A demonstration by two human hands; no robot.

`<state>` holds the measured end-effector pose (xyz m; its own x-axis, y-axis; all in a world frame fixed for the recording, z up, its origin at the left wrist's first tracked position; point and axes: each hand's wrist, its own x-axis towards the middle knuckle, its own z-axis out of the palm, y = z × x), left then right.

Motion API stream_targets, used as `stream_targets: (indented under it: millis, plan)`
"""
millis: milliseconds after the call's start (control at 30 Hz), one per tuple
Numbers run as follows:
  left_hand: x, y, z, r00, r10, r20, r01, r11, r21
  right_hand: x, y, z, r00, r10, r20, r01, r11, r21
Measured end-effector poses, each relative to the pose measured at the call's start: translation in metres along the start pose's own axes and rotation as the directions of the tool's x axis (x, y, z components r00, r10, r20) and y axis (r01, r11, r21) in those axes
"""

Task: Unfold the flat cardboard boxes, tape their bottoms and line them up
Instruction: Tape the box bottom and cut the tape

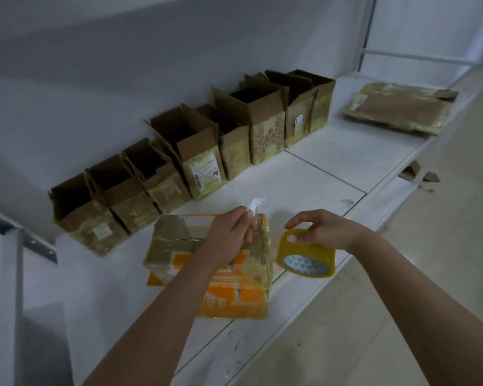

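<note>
Nine opened boxes [195, 151] lined up along the wall on the white table [332, 168]. Orange box [221, 274] mid-taping: left hand [229, 235] pinching the tape end [255, 206], right hand [322, 229] gripping the tape roll [304, 257]. Flat boxes [399, 110] far right, not yet unfolded.

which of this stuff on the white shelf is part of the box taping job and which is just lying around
Part of the job:
- orange box
- tape roll, held by right hand
- tape end, pinched by left hand
- row of open boxes
- flat boxes

Lying about:
- cardboard scraps
</note>
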<state>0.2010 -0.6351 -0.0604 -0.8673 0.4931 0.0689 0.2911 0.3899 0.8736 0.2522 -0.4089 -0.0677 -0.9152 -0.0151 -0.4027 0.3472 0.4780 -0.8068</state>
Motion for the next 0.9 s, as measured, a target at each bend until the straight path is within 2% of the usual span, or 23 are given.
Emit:
stream_targets:
  millis: [167, 233, 333, 433, 567, 633, 733, 900]
  plan:
    - [-0.003, 0.001, -0.001, 1.0, -0.003, -0.001, 0.003, 1.0, -0.029, 0.005, 0.003, 0.004, 0.998, 0.047, -0.028, -0.053, 0.969, -0.241]
    - [-0.003, 0.002, -0.001, 1.0, 0.013, 0.006, -0.013, 1.0, -0.004, 0.003, 0.009, 0.008, 0.997, 0.073, -0.029, -0.077, 0.975, -0.209]
    - [-0.004, 0.006, -0.001, 0.999, 0.003, 0.046, -0.007, 0.996, 0.09, -0.002, 0.012, 0.004, 0.999, 0.036, 0.006, -0.034, 0.988, -0.148]
    - [-0.004, 0.015, -0.008, 0.984, -0.096, 0.149, 0.076, 0.988, 0.134, -0.008, 0.012, -0.006, 0.999, -0.035, 0.008, 0.035, 0.997, -0.069]
    - [0.001, 0.04, -0.014, 0.929, -0.23, 0.289, 0.125, 0.931, 0.342, -0.01, 0.014, -0.013, 0.998, -0.062, -0.007, 0.061, 0.994, -0.087]
    - [0.008, 0.057, -0.009, 0.905, -0.278, 0.322, 0.089, 0.865, 0.495, -0.009, 0.011, -0.012, 0.996, -0.076, -0.037, 0.071, 0.992, -0.104]
    - [0.019, 0.077, 0.008, 0.866, -0.361, 0.346, -0.033, 0.649, 0.76, -0.009, 0.007, -0.013, 0.99, -0.091, -0.105, 0.068, 0.976, -0.206]
    - [0.024, 0.081, 0.038, 0.878, -0.419, 0.231, -0.093, 0.323, 0.942, -0.012, -0.003, -0.009, 0.977, -0.152, -0.147, 0.081, 0.912, -0.403]
